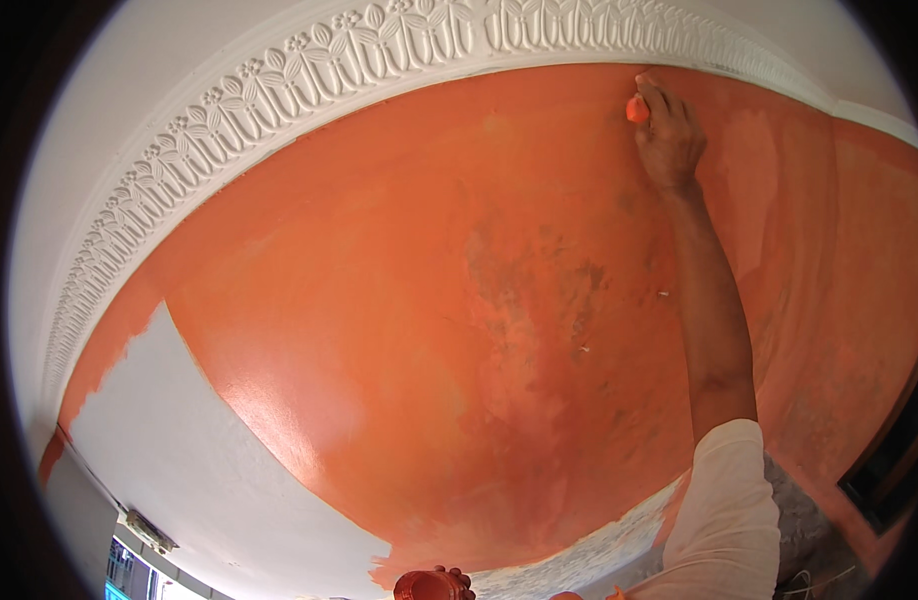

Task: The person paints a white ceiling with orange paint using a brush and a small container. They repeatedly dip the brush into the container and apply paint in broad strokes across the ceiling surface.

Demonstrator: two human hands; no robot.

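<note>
My right hand [674, 140] is raised to the top of the orange wall [399, 250], just below the white moulding, its fingers closed on a small paintbrush [637, 108] with orange on it; the bristle tip is mostly hidden. The bare forearm and a white sleeve run down to the lower right. At the bottom edge my left hand [457, 582] grips a paint-smeared reddish orange container [419, 588], mostly cut off by the frame.
A carved white moulding [399, 35] borders the wall and ceiling. Whitish patches [199, 440] show lower left, with a light fitting [147, 530] and window [129, 575]. A dark-framed opening [884, 445] is at right, with loose wires [801, 583] below it.
</note>
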